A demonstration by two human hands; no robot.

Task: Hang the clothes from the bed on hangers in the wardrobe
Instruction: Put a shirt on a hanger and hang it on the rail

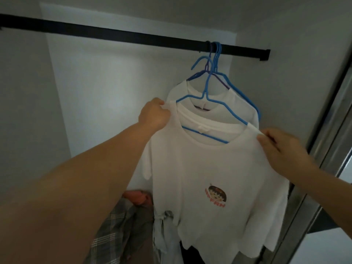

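Currently: white cotton T-shirt with cartoon print (209, 168), centre frame, on blue wire hanger (207, 96) hooked over black wardrobe rail (114, 33). Left hand (154, 115) and right hand (276, 143) each pinch a shoulder. Second white shirt (238, 103) hangs behind. Bed unseen; remainder unknown. Red lettering, possibly "FRH", blurred.

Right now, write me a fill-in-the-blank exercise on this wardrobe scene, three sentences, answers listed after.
1. Both hands, left and right, pinch the shoulders of the white cartoon-print T-shirt, which sits on a wire hanger coloured ____.
2. The hangers hook over a black ____.
3. Behind it hangs a second T-shirt, coloured ____.

Answers: blue; rail; white
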